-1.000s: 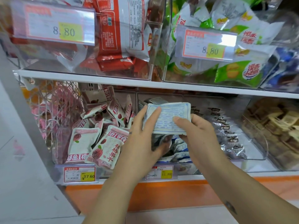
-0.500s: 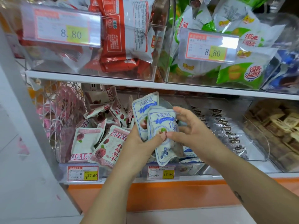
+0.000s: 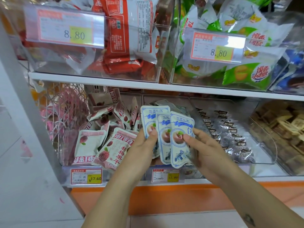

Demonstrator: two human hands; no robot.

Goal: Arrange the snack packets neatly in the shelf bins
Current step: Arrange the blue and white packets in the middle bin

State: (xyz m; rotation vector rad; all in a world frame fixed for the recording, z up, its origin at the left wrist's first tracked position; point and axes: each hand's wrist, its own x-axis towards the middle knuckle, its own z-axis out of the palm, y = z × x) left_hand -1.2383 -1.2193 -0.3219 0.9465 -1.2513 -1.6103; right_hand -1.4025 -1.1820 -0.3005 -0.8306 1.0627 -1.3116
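Three blue-and-white snack packets (image 3: 166, 129) stand fanned upright in front of the middle clear bin (image 3: 194, 104) on the lower shelf. My left hand (image 3: 141, 145) pinches the leftmost packet with its thumb on the front. My right hand (image 3: 204, 148) pinches the rightmost packet (image 3: 180, 122) between thumb and fingers. More packets of the same kind lie in the bin behind, mostly hidden by my hands.
To the left, a bin holds pink-and-white dried-fruit packets (image 3: 111, 145). On the right are a bin of dark wrapped sweets (image 3: 230, 137) and one of brown packets (image 3: 283, 125). The upper shelf (image 3: 98, 79) carries bins of red (image 3: 128, 38) and green (image 3: 246, 74) bags. Price tags (image 3: 165, 175) line the front edge.
The packets went from a flat stack showing their backs to an upright fan with fronts facing me. A third packet has spread to the right under my right hand.
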